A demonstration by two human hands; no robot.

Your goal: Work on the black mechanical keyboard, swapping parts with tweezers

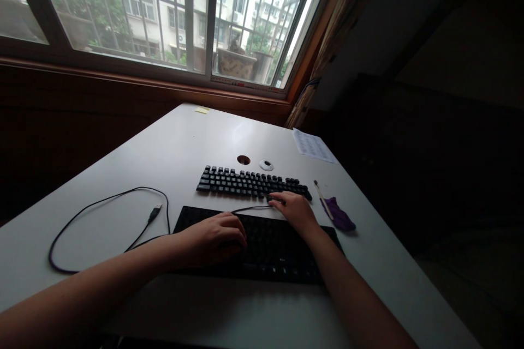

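Note:
A black keyboard (282, 248) lies across the table in front of me. Behind it, rows of black keycaps (249, 181) are set out in keyboard order. My left hand (223, 234) rests over the left half of the keyboard with its fingers curled down; the fingertips are hidden. Reaching past the keyboard, my right hand (292, 206) has its thumb and fingers pinched together at a dark keycap (269, 198) on the near edge of the rows. A black cable (166, 196) loops out on the left, its USB plug (155, 211) lying on the table.
A purple cloth (341, 215) and a thin brush-like stick (323, 199) lie to the right. Beyond the keycaps are a cable hole (243, 160) and its grey ring cover (267, 165). A printed sheet (313, 145) and a yellow note (202, 110) lie near the table's far edges.

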